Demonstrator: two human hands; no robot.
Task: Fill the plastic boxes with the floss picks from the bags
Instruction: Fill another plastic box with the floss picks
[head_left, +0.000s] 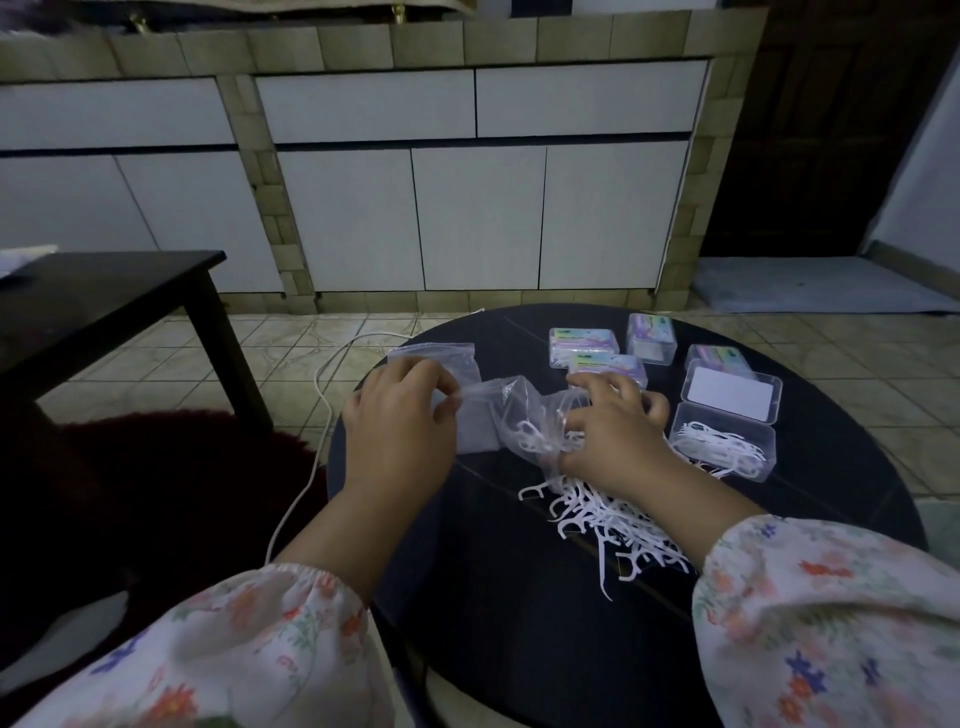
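On the round black tabletop (519, 597), four closed clear plastic boxes with coloured labels (584, 344) sit at about twelve to one o'clock and look already filled and shut. A fifth, open clear plastic box (722, 449) lies at two to three o'clock with its hinged lid (730, 397) thrown back toward the far side; white floss picks tangle inside it and a few poke over the near rim, so it seems partly loaded and not yet closed.

The left hand (400, 431) pinches the mouth edge of a crumpled clear zip bag (519, 415) at the centre of the tabletop. The right hand (613, 431) grips the other end of that bag, fingers curled over it. A few picks are visible inside; most appear spilled out. The bag's long axis runs roughly nine to three o'clock, its opening toward the left hand.

A loose heap of white floss picks (602, 525) lies at five o'clock from the bag, under the right wrist. The picks point every way, though many handles trail toward five o'clock.

A flat, empty-looking clear zip bag (436, 358) rests at eleven o'clock.

Left to do, I judge: gather the heap into the open box and shut the lid.
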